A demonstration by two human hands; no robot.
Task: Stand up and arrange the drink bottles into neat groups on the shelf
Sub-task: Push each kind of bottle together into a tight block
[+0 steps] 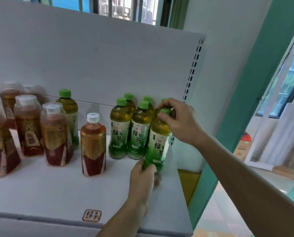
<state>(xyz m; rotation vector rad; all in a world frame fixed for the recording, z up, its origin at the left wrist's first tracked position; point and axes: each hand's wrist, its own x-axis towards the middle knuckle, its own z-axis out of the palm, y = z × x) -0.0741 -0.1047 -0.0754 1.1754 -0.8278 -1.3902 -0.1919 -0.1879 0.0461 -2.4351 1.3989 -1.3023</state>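
Left hand (142, 175) grip clamps green tea bottle (157, 142) base; right hand (178, 122) grips cap; bottle near-upright, cap up.

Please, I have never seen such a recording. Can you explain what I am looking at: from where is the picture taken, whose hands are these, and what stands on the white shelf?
There is one picture, from a camera worn on a person's head, looking forward and down. No machine is involved, only two bare hands.

The white shelf holds upright drink bottles. On the left stand red-labelled tea bottles with white caps. On the right stands a group of green tea bottles with green caps; one more green-capped bottle stands among the red ones.

Both hands hold one green tea bottle at the right edge: the right hand at its cap, the left hand at its base.
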